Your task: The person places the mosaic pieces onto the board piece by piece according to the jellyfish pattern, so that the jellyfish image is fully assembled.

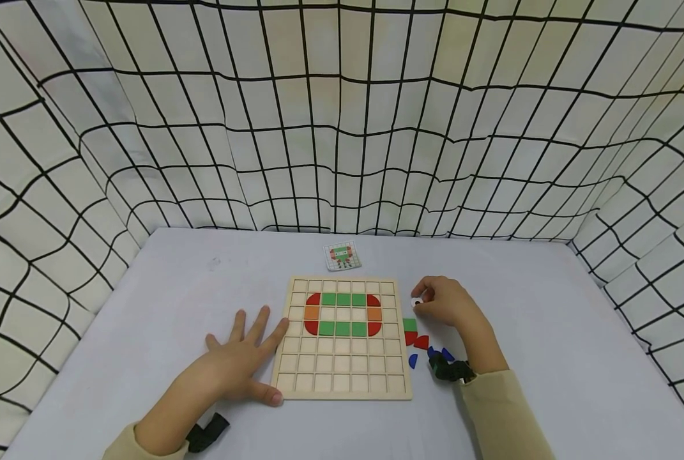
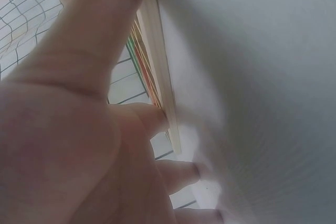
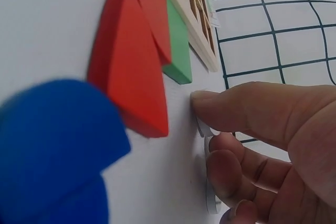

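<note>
A light wooden grid board [image 1: 315, 382] lies on the white table. Red, orange and green tiles form a ring in its cells, with green tiles [image 1: 343, 328] along the ring's lower side. My left hand [image 1: 235, 364] lies spread, its thumb and a finger touching the board's left edge [image 2: 157, 51]. Right of the board, my right hand [image 1: 448, 301] pinches a small white piece with a black dot [image 1: 416, 302] between thumb and curled fingers. In the right wrist view, another white piece [image 3: 211, 200] shows below the thumb, partly hidden by the fingers.
Loose pieces lie right of the board: a green tile [image 1: 410, 325], red pieces [image 1: 421, 342] and blue pieces [image 1: 413, 361]. A small pattern card [image 1: 342, 256] lies behind the board. Black netting over white cloth [image 1: 353, 153] encloses the table's back and sides.
</note>
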`<state>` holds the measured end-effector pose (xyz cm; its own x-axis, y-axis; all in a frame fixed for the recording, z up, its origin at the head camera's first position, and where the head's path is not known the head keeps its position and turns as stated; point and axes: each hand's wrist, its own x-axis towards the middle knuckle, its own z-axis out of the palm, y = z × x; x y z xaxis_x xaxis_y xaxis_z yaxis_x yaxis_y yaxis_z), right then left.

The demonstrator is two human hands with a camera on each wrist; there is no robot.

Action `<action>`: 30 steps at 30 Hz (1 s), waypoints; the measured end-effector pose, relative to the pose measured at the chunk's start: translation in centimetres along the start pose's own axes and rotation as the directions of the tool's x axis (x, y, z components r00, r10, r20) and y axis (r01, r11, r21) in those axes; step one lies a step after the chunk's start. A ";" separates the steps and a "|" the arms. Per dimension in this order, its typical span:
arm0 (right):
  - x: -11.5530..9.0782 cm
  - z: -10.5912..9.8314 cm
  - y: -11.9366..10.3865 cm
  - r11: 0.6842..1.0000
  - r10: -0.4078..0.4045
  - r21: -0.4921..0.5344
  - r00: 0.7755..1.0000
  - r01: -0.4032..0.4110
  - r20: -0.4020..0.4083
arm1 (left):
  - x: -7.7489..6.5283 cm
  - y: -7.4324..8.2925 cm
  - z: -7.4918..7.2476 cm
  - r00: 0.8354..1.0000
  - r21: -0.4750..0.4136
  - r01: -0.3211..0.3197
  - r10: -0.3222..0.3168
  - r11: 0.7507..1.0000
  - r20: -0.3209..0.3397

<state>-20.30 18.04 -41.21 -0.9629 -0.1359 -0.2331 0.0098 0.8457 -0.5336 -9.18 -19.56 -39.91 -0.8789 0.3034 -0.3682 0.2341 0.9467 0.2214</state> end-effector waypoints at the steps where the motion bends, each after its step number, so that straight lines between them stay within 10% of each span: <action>1: 0.0 0.0 0.0 1.000 -0.002 0.001 1.000 0.002 -0.004 | 0.0 0.0 0.0 1.000 0.000 0.000 0.000 1.000 -0.001; 16: -0.1 -0.2 -0.2 0.989 -0.065 0.130 0.998 0.064 0.000 | 0.1 -0.1 0.1 1.000 0.013 0.005 -0.005 1.000 0.001; 30: 0.1 0.8 -1.6 0.887 -0.207 0.426 0.978 0.178 0.022 | 0.1 0.1 -0.1 1.000 0.010 -0.006 0.006 1.000 0.003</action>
<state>-20.15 16.25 -41.03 -0.9378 -0.3195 -0.1355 -0.0481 0.5064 -0.8610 -9.29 -19.46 -39.81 -0.8761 0.3095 -0.3697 0.2436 0.9458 0.2146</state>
